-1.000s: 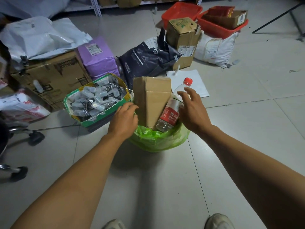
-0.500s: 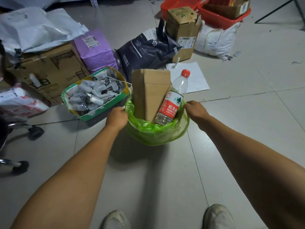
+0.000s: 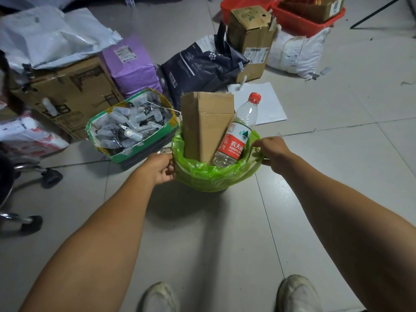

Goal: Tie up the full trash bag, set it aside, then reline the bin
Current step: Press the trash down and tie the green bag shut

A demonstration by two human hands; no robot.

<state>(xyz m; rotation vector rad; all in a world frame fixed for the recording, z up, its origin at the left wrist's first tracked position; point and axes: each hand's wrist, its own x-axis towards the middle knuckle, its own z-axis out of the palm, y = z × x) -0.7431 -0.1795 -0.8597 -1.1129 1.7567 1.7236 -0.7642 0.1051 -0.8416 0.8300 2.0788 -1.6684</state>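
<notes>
A green trash bag (image 3: 211,176) lines a small bin on the tiled floor; the bag's folded-over edge hides the bin itself. A brown cardboard box (image 3: 206,124) and a clear water bottle (image 3: 238,136) with a red cap and label stick up out of it. My left hand (image 3: 161,168) grips the bag's rim on the left side. On the right side, my right hand (image 3: 273,150) grips the rim, fingers curled around the plastic.
A green-edged carton (image 3: 129,127) of small plastic vials touches the bin's left. Behind stand a black pouch (image 3: 202,64), a purple parcel (image 3: 130,64), cardboard boxes (image 3: 67,93), red crates (image 3: 301,16) and white paper (image 3: 265,102). Chair casters (image 3: 50,176) at left; my shoes (image 3: 299,293) below.
Both hands dropped from the box and bottle to the bag's rim and now hold it at opposite sides. The left hand has curled tighter on the edge.
</notes>
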